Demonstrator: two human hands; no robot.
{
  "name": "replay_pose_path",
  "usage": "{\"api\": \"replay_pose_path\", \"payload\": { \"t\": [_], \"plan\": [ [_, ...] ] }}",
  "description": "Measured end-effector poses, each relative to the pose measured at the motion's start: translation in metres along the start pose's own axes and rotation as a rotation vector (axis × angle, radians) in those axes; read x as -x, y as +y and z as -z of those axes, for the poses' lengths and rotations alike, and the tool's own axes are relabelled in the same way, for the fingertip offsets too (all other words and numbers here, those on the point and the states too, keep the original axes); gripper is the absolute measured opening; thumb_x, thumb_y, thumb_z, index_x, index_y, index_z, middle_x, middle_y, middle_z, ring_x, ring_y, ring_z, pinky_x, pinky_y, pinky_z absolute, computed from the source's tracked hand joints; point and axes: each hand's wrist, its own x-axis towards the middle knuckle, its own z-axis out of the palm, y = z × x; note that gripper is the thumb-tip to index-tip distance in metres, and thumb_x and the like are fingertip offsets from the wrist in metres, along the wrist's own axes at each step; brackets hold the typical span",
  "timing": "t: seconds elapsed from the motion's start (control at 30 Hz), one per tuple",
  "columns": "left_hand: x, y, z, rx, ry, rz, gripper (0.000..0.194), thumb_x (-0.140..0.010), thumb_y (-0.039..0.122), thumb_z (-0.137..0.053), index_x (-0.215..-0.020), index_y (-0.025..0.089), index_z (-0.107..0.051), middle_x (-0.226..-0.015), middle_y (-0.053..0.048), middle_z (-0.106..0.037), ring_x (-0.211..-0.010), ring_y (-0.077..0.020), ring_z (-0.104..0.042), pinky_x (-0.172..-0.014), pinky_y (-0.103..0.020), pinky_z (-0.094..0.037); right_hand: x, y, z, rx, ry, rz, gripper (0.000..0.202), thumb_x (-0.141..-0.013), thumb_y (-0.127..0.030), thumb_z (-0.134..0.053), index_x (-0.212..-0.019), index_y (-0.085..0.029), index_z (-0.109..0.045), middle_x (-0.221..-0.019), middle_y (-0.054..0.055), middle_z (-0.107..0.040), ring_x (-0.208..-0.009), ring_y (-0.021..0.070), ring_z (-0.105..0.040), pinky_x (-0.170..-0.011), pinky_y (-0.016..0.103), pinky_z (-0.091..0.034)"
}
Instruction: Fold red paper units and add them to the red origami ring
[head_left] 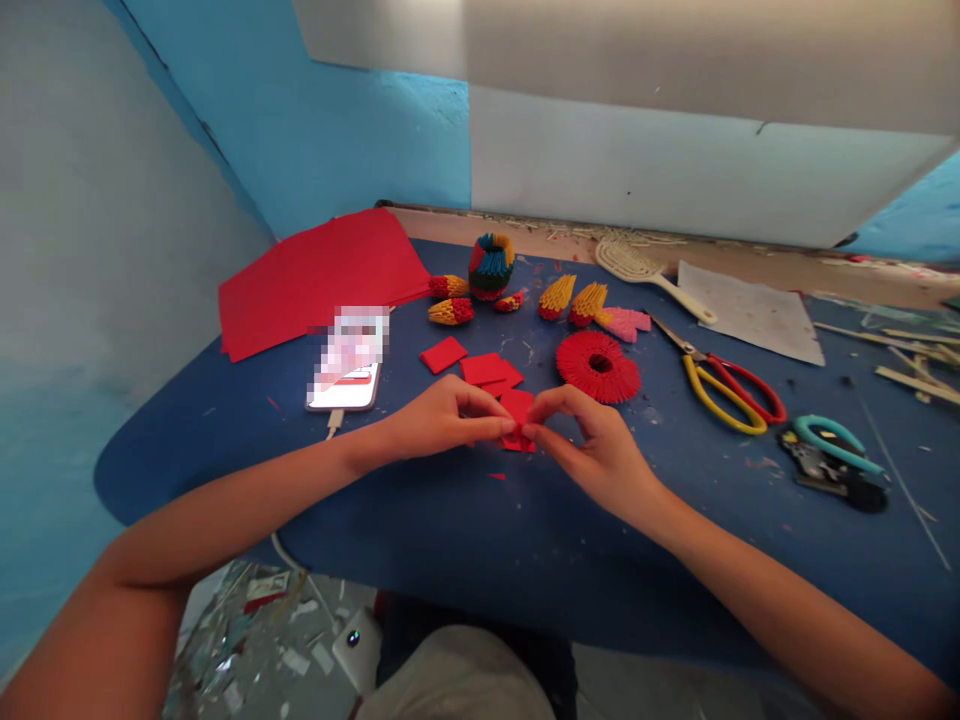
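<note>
Two hands [448,418] [602,450] (both bare), fingertips pinching a small red paper piece [517,408] above the blue table [450,530].

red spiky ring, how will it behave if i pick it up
The red ring looks built of many small folded pieces, so it is probably light for its size. Packed around an open hole, they may flex or come loose if one edge is pinched. Lying flat, it would likely slide rather than tip when pushed.
</note>
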Motion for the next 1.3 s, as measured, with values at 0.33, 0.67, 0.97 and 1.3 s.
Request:
{"api": "replay_pose_path", "payload": {
  "t": [0.33, 0.67, 0.97, 1.3],
  "plan": [
    [-0.002, -0.002, 0.001, -0.023, -0.036, 0.009, 0.023, -0.078, 0.029, -0.06, -0.086, 0.01, -0.07, -0.073, -0.006, -0.068, -0.062, -0.0092, -0.059, -0.054, -0.017, -0.044, -0.001, 0.003, 0.001, 0.108, -0.009, 0.037, 0.005, -0.081, -0.016, -0.058, -0.082, -0.02, -0.056, -0.075, -0.001, -0.063, -0.068, 0.0118, -0.06, -0.064, 0.025, -0.046],
    [0.0, 0.001, -0.005, -0.127, 0.148, -0.071, 0.016, -0.076, 0.025, -0.062, -0.077, 0.011, -0.071, -0.071, -0.004, -0.07, -0.063, -0.0103, -0.061, -0.056, -0.017, -0.043, 0.0, -0.001, -0.003, 0.042, 0.03, -0.055, 0.011, -0.081, -0.024, -0.061, -0.09, -0.019, -0.059, -0.077, 0.001, -0.067, -0.07, 0.0131, -0.064, -0.066, 0.024, -0.049],
    [0.001, 0.006, -0.007, -0.222, 0.223, -0.152, 0.018, -0.079, 0.018, -0.053, -0.073, 0.01, -0.068, -0.065, -0.002, -0.068, -0.059, -0.0081, -0.058, -0.054, -0.016, -0.044, -0.002, 0.004, -0.01, -0.104, 0.05, -0.164, 0.007, -0.08, -0.026, -0.06, -0.08, -0.02, -0.064, -0.074, -0.001, -0.069, -0.067, 0.0125, -0.064, -0.059, 0.022, -0.05],
    [-0.002, 0.001, -0.014, -0.408, 0.382, -0.279, 0.014, -0.073, 0.015, -0.056, -0.065, 0.011, -0.067, -0.054, 0.001, -0.062, -0.048, -0.0057, -0.051, -0.047, -0.015, -0.036, -0.002, 0.005, -0.017, 0.124, 0.187, -0.103, 0.006, -0.077, -0.024, -0.06, -0.077, -0.02, -0.065, -0.07, 0.0, -0.069, -0.064, 0.0149, -0.064, -0.059, 0.027, -0.049]
  ]
}}
